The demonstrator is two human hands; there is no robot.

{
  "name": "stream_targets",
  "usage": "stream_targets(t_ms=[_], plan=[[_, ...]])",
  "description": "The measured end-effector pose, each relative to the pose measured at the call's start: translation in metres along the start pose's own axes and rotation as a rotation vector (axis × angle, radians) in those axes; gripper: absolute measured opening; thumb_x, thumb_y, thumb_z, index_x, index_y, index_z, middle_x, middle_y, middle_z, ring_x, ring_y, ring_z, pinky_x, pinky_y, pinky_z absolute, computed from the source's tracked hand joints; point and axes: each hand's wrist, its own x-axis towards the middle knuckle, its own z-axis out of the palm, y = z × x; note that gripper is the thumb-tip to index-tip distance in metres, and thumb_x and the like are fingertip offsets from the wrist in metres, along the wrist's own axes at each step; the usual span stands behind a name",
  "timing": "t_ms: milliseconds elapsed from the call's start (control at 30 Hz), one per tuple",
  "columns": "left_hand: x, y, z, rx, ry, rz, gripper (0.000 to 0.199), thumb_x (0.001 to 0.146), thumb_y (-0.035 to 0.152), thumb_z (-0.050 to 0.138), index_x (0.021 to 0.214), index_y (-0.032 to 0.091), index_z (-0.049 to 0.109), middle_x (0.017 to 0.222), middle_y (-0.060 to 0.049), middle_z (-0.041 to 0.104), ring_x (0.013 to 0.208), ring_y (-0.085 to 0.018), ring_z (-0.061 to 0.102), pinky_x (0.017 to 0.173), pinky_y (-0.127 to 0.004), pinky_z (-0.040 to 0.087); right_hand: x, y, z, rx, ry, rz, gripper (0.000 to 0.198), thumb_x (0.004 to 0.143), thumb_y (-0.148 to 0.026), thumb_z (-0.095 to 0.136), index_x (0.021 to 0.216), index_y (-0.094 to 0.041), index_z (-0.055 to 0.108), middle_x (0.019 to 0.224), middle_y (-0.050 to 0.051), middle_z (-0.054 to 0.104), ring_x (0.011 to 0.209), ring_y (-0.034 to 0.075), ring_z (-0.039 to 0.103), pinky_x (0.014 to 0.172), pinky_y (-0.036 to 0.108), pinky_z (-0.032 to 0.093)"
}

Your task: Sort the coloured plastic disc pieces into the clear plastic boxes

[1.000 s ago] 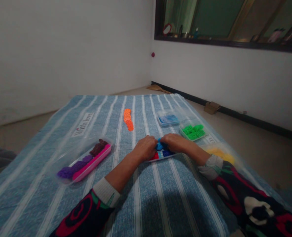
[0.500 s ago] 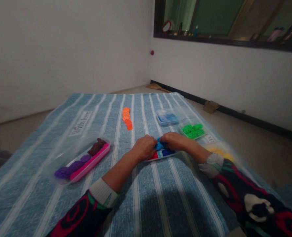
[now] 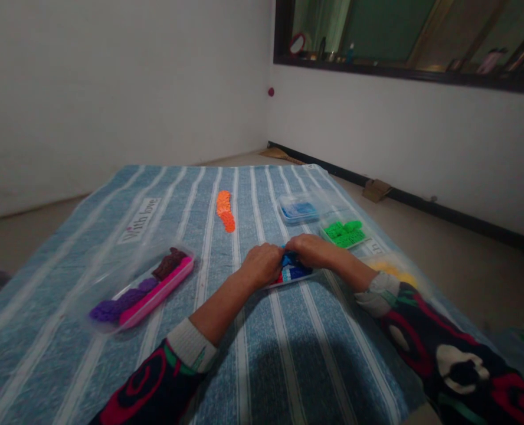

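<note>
A shallow clear plastic box [image 3: 288, 283] lies in front of me, holding rows of small textured pieces in red, light blue and dark blue. Over its left part, my left hand [image 3: 264, 264] is closed with the fingers curled down. My right hand [image 3: 308, 250] meets it from the other side, also closed, knuckles up. A lump of blue pieces [image 3: 290, 260] shows between the two hands, and both sets of fingers press in on it. The fingertips themselves are hidden.
On the striped cloth [image 3: 262, 354] lie an orange strip of pieces [image 3: 225, 211] and, at left, a long box with purple pieces [image 3: 124, 304], pink and brown. Along the right are a blue-filled box [image 3: 300, 209], green pieces [image 3: 344, 233] and yellow pieces [image 3: 392, 271].
Both hands stay over the box and have drawn slightly closer together, covering more of the light blue pieces. The whole view has shifted a little.
</note>
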Motion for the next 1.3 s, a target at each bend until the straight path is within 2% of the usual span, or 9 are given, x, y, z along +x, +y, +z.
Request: stream_targets(t_ms=[200, 433, 600, 833, 1133, 1300], plan=[[0.000, -0.002, 0.000, -0.023, 0.003, 0.025, 0.023, 0.083, 0.023, 0.045, 0.093, 0.021, 0.065, 0.091, -0.009, 0.072, 0.087, -0.025, 0.067, 0.070, -0.032, 0.050, -0.004, 0.010, -0.001, 0.050, 0.084, -0.016, 0.029, 0.078, -0.006, 0.049, 0.098, -0.016, 0.068, 0.098, 0.010, 0.071, 0.095, 0.020, 0.063, 0.075, 0.024, 0.040], [0.000, -0.004, 0.000, -0.080, -0.031, 0.043, 0.022, 0.082, 0.024, 0.047, 0.094, 0.022, 0.065, 0.093, -0.009, 0.072, 0.088, -0.025, 0.067, 0.071, -0.031, 0.049, -0.005, 0.008, 0.000, 0.020, 0.062, -0.021, 0.033, 0.079, -0.006, 0.049, 0.105, -0.019, 0.066, 0.102, 0.010, 0.071, 0.097, 0.021, 0.064, 0.075, 0.025, 0.040], [0.000, -0.006, 0.003, -0.079, -0.009, 0.063, 0.024, 0.083, 0.024, 0.046, 0.097, 0.022, 0.065, 0.094, -0.008, 0.072, 0.088, -0.025, 0.068, 0.070, -0.030, 0.049, -0.007, 0.003, -0.002, 0.012, 0.046, 0.006, 0.035, 0.079, -0.007, 0.050, 0.108, -0.019, 0.065, 0.105, 0.010, 0.070, 0.099, 0.021, 0.063, 0.076, 0.025, 0.041], [-0.001, -0.006, 0.002, -0.091, -0.016, 0.060, 0.024, 0.082, 0.025, 0.046, 0.100, 0.022, 0.063, 0.096, -0.009, 0.072, 0.090, -0.026, 0.067, 0.072, -0.032, 0.050, -0.009, -0.001, -0.001, 0.025, 0.060, 0.012, 0.033, 0.081, -0.007, 0.045, 0.106, -0.017, 0.064, 0.107, 0.011, 0.069, 0.101, 0.023, 0.062, 0.077, 0.028, 0.041], [-0.001, -0.007, 0.001, -0.082, -0.019, 0.098, 0.027, 0.082, 0.021, 0.045, 0.102, 0.023, 0.063, 0.095, -0.007, 0.072, 0.089, -0.025, 0.068, 0.072, -0.032, 0.049, -0.005, 0.001, 0.016, 0.177, 0.144, -0.013, 0.045, 0.086, -0.014, 0.045, 0.130, -0.014, 0.047, 0.114, 0.013, 0.067, 0.100, 0.022, 0.062, 0.078, 0.028, 0.040], [-0.001, -0.008, 0.002, -0.091, -0.012, 0.114, 0.027, 0.083, 0.022, 0.045, 0.101, 0.023, 0.064, 0.093, -0.008, 0.072, 0.087, -0.025, 0.067, 0.071, -0.032, 0.049, -0.004, 0.003, 0.017, 0.208, 0.145, -0.046, 0.037, 0.084, -0.011, 0.047, 0.119, -0.017, 0.056, 0.107, 0.010, 0.069, 0.097, 0.022, 0.063, 0.076, 0.027, 0.039]])
